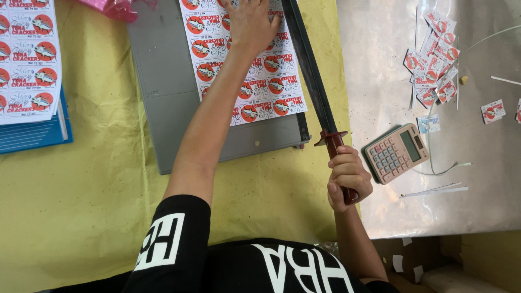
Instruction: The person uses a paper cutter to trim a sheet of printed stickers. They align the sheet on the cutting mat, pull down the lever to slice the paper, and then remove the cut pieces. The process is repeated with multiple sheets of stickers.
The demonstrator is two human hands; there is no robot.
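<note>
Your left hand [251,21] lies spread, pressing the label sheet [244,70] on the cutter [168,92]. Your right hand [347,179] is fisted round the handle [337,157] (blade [309,65] running along the sheet's right edge, away from you).

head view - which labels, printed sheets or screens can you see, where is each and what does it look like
Label sheet: on the grey cutter board, under the left hand; white, red circles.
Second label sheet: far left, on a blue folder; same design.
Cut labels: heaped upper right on the silver surface; small, white and red.
Calculator: beside the right hand; pink, grey screen.
</note>
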